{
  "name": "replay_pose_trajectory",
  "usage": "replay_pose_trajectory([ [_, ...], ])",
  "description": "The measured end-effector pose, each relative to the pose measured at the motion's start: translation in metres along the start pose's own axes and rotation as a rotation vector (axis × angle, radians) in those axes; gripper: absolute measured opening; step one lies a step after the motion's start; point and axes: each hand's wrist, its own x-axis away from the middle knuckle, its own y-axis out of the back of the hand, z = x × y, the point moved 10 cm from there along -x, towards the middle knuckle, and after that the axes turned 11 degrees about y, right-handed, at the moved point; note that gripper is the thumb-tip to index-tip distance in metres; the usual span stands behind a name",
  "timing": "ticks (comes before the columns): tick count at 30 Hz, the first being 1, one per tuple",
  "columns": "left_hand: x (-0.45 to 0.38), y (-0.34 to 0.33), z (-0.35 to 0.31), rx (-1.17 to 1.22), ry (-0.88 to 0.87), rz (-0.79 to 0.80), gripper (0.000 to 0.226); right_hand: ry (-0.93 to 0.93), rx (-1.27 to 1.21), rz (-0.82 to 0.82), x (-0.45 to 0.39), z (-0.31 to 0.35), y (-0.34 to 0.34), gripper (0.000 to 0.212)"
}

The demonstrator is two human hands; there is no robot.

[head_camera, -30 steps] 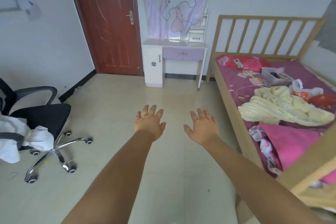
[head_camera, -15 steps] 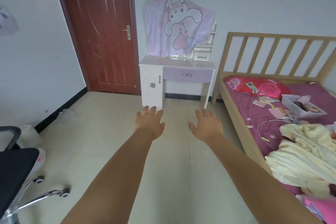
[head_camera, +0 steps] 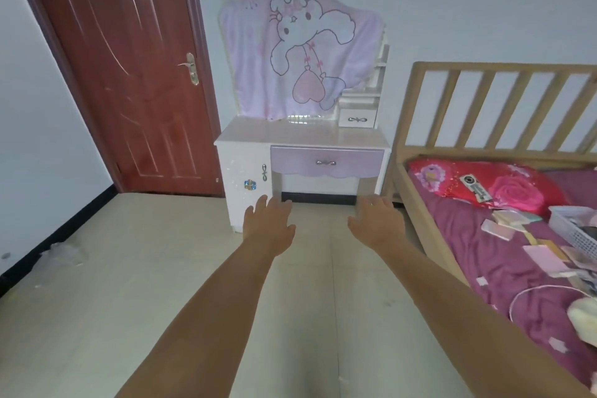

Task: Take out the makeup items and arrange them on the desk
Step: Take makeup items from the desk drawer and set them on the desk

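The dressing table has drawn closer — both hands, left and right, reach out empty (fingers loosely apart); nothing taken yet.

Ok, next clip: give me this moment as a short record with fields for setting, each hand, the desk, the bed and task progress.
setting: bedroom, tiled floor, red-brown door shut
left hand: held out forward, fingers straight, holds nothing
right hand: held out forward, fingers straight, holds nothing
desk: white vanity with purple drawer closed; pink cartoon cloth draped over its upper part
bed: to the right, red pillow, white basket and small flat items on a purple sheet
progress: no makeup items on the desk yet
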Motion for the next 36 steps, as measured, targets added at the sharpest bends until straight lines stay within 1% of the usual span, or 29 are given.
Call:
replay_pose_trajectory([
  [3,-0.069,-0.007,-0.007,-0.011,-0.027,-0.007,0.052,0.044,-0.01,0.001,-0.075,0.001,-0.014,0.046],
  [8,-0.207,-0.031,0.012,0.013,0.013,-0.02,0.047,0.106,-0.014,0.023,-0.21,0.015,-0.062,0.048],
  [11,-0.294,-0.044,0.023,0.0,0.014,-0.021,0.048,0.07,-0.041,0.044,-0.29,0.01,-0.09,0.05],
  [15,-0.402,-0.052,0.031,-0.048,-0.007,-0.01,0.044,-0.025,-0.121,0.055,-0.38,-0.014,-0.12,0.048],
  [18,-0.473,-0.065,0.028,-0.037,-0.012,-0.004,0.039,-0.102,-0.15,0.088,-0.432,-0.043,-0.146,0.047],
  [24,-0.587,-0.139,-0.011,-0.107,-0.11,0.123,0.047,-0.27,-0.192,0.219,-0.521,-0.121,-0.221,0.045],
  [27,-0.646,-0.174,-0.03,-0.109,-0.115,0.187,0.049,-0.28,-0.178,0.277,-0.575,-0.154,-0.261,0.043],
  [32,-0.735,-0.227,-0.05,-0.088,-0.065,0.312,0.053,-0.218,-0.152,0.36,-0.653,-0.188,-0.329,0.035],
  [34,-0.76,-0.245,-0.052,-0.051,-0.047,0.344,0.053,-0.273,-0.203,0.366,-0.672,-0.199,-0.354,0.036],
  [36,-0.777,-0.262,-0.047,-0.038,-0.017,0.348,0.054,-0.42,-0.354,0.348,-0.679,-0.21,-0.378,0.037],
])
